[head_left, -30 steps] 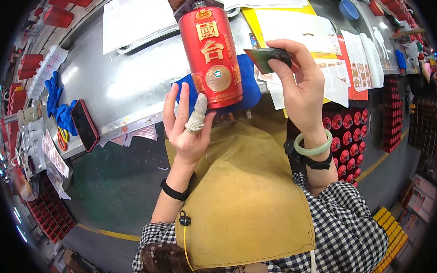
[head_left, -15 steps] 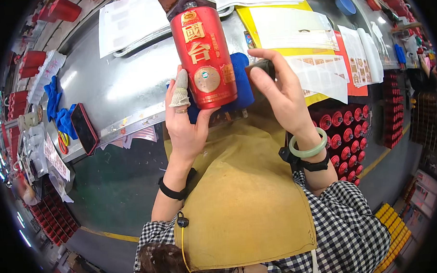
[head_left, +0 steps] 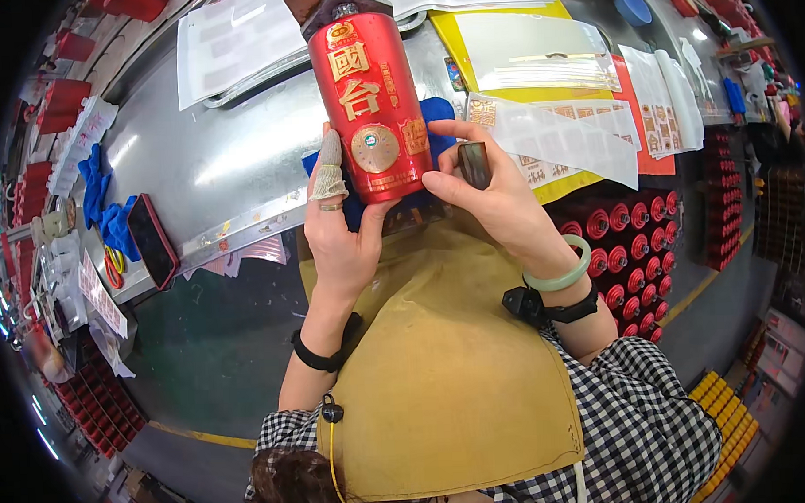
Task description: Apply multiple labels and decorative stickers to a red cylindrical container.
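Observation:
A tall red cylindrical bottle [head_left: 370, 106] with gold characters and a round seal lies tilted on a blue cloth [head_left: 433, 117] on the metal worktable [head_left: 222, 160]. My left hand [head_left: 338, 227] grips its lower end, the forefinger wrapped in white tape. My right hand [head_left: 489, 195] pinches a small dark flat piece [head_left: 474, 165] just right of the bottle, close to its side. A tan apron [head_left: 433, 357] covers my lap below both hands.
Sheets of gold labels [head_left: 558, 131] and yellow and red pads lie right of the bottle. White papers [head_left: 226, 36] lie at the back left. A black phone [head_left: 152, 241] and blue gloves [head_left: 99, 191] sit at the left. Red caps [head_left: 633, 243] fill a rack at right.
The bottle and both hands have come lower and nearer to me. My right hand has brought the dark piece from beside the bottle's upper part down next to its lower side.

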Demonstrator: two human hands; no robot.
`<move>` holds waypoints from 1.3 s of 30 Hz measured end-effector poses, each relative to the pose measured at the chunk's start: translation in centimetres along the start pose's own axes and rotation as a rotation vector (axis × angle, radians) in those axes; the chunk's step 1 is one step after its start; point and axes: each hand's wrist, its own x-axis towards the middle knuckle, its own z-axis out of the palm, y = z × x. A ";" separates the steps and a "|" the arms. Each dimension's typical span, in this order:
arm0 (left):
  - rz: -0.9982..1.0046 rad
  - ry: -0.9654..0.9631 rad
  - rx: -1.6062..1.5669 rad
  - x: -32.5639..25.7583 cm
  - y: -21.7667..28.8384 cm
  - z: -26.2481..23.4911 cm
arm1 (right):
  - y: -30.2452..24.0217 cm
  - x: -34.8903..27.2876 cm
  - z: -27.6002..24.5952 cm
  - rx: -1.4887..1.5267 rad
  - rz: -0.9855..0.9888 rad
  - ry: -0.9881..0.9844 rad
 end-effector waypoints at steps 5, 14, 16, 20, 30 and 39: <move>0.010 0.009 -0.022 0.1 0.1 0.0 | -0.2 -0.1 0.4 -0.007 0.017 0.007; -0.009 -0.019 0.010 -0.1 0.2 -0.2 | -1.0 -0.7 0.5 -0.014 0.026 0.007; -0.020 -0.029 -0.009 -0.1 0.1 -0.2 | -1.2 -0.9 0.4 -0.019 0.017 -0.006; -0.011 -0.040 -0.116 0.6 0.9 -0.3 | -0.2 -1.8 -0.2 -0.091 -0.179 0.084; -0.216 -0.002 -0.455 2.3 3.2 0.8 | -1.0 -3.3 0.6 -0.388 -0.290 0.147; -0.263 0.024 -0.544 2.6 3.5 1.1 | -0.6 -3.3 0.6 -0.290 -0.231 0.133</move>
